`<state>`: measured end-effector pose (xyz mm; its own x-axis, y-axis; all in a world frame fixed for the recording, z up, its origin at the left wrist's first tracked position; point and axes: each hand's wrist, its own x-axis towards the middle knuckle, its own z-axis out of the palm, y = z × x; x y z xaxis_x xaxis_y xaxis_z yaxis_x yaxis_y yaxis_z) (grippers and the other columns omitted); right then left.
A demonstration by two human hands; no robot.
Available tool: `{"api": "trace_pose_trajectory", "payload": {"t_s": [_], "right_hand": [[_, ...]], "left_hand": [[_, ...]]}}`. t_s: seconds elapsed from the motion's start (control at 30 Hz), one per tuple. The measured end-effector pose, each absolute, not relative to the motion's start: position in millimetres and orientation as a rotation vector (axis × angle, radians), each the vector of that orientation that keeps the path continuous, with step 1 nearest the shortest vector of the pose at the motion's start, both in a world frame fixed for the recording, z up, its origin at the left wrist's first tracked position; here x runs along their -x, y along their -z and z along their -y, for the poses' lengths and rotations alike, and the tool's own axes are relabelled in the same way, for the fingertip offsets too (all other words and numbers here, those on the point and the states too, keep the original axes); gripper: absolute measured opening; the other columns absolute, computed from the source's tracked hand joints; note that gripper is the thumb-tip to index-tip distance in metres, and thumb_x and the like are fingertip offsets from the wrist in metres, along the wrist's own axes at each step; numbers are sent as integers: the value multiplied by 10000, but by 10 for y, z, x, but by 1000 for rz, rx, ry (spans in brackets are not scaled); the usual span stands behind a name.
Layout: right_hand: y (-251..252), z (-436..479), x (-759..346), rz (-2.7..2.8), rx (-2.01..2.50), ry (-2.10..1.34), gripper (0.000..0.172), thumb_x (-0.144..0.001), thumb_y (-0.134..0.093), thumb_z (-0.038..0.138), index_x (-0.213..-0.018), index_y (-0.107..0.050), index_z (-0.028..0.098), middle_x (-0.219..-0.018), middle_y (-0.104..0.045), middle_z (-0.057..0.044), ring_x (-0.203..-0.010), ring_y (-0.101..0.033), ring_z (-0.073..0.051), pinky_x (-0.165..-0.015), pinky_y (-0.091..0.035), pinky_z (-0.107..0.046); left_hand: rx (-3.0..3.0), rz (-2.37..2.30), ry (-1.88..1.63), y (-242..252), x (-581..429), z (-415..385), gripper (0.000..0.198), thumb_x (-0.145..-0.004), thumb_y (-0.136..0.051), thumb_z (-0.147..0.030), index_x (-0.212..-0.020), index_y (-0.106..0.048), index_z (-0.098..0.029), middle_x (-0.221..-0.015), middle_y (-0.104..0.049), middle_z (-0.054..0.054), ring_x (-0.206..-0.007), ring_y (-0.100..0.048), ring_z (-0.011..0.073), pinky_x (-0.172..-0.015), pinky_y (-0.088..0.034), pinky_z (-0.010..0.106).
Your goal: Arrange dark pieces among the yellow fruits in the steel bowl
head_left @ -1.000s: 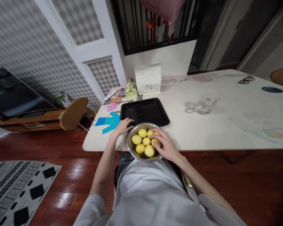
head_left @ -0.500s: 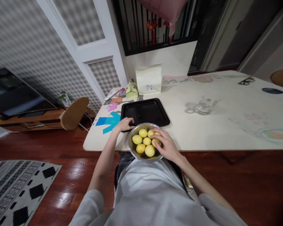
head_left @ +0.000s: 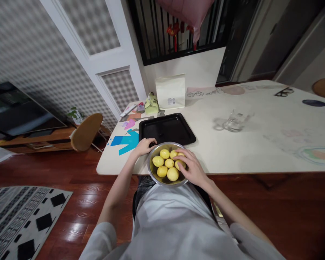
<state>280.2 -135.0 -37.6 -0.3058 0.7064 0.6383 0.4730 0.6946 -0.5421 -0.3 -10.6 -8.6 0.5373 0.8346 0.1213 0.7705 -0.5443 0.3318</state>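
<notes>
A steel bowl (head_left: 151,171) holding several yellow dough balls (head_left: 172,174) sits at the near edge of the pale table (head_left: 254,144). My right hand (head_left: 193,167) reaches into the bowl from the right, its fingers curled around one ball (head_left: 179,164). My left hand (head_left: 144,146) rests on the near left corner of the empty black baking tray (head_left: 168,128) just behind the bowl, fingers bent over the tray's rim.
A glass pitcher (head_left: 234,122) stands mid-table. A cream paper bag (head_left: 170,91), a green object (head_left: 151,103) and coloured paper cut-outs (head_left: 125,141) lie at the back left. A wooden chair (head_left: 86,131) and a TV (head_left: 18,115) stand left; glasses (head_left: 284,92) far right.
Almost nothing has moved. My left hand slid slightly right along the tray's corner. My right hand stays on the same ball in the bowl.
</notes>
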Motion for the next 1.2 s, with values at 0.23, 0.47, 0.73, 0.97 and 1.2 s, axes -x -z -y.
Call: {"api": "trace_pose_trajectory", "payload": {"t_s": [0.23, 0.47, 0.73, 0.97, 1.2], "right_hand": [[378, 1348, -2808, 1969, 904, -310, 241, -967, -522, 170, -1129, -683, 245, -1335, -638, -113, -1264, -584, -303, -1071, -490, -574], [384, 1349, -2809, 1969, 916, -310, 235, -968, -526, 179, -1124, -689, 248, -1338, -639, -111, -1267, -585, -303, -1071, -493, -569], [383, 1353, -2809, 1964, 918, -321, 251, -968, -522, 183, -1134, -694, 257, -1339, -640, -104, -1271, -584, -304, -1086, -486, -580], [346, 1363, -2820, 1973, 923, -323, 259, -977, -521, 207, -1162, -694, 261, -1328, -645, -109, -1257, -594, -309, -1080, -491, -576], [190, 1401, -2753, 1944, 952, -295, 276, -1004, -523, 264, -1240, -668, 272, -1308, -656, -107, -1241, -602, -314, -1071, -496, -545]], "left_hand": [[-2476, -1375, -475, 105, -36, 79, 227, -860, -642, -391, -984, -732, -224, -965, -793, 57, -887, -739, 265, -810, -549, 340], [-2412, -1314, -722, 117, -51, 63, 243, -919, -606, -413, -1007, -674, -197, -972, -766, 52, -873, -716, 204, -813, -547, 300], [-2158, -1370, -1233, 93, -75, 59, 225, -908, -613, -389, -1018, -615, -193, -926, -712, 31, -733, -655, 143, -712, -527, 253], [-2121, -1251, -1460, -114, -280, 474, 197, -906, -665, -337, -1034, -646, -189, -931, -719, 35, -779, -682, 147, -722, -546, 248], [-2306, -1018, -1281, -114, -511, 983, 144, -932, -680, -267, -1059, -676, -199, -1001, -746, 54, -917, -719, 179, -840, -586, 286]]}}
